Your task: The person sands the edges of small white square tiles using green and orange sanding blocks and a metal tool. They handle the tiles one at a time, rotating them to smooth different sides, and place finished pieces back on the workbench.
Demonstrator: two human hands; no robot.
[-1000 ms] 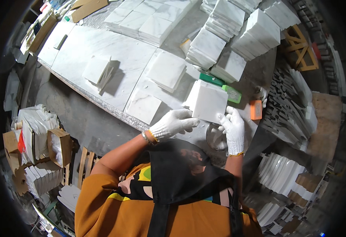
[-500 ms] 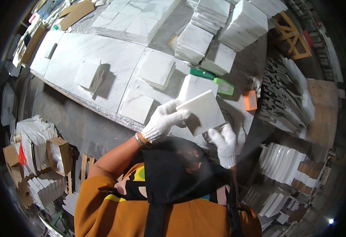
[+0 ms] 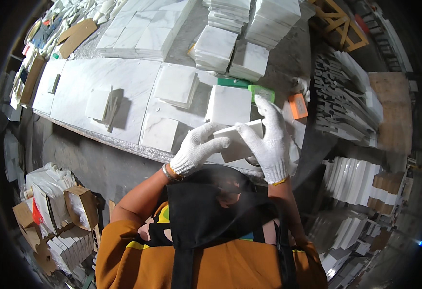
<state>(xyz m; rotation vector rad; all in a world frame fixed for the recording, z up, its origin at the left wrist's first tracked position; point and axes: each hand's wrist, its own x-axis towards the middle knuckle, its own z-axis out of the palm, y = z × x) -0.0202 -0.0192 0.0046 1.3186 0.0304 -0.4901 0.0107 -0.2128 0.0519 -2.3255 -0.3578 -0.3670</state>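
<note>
One white tile (image 3: 236,147) is held tilted above the near side of the table (image 3: 288,60), its left edge pinched in the partly closed left hand (image 3: 196,149). The right hand (image 3: 270,139) is spread wide, its thumb at the tile's far edge. A tile stack (image 3: 229,103) is positioned just beyond.

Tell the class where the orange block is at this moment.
In the head view, the orange block lies right of centre, near the right edge of the table, to the right of the light green block and the right hand.
</note>
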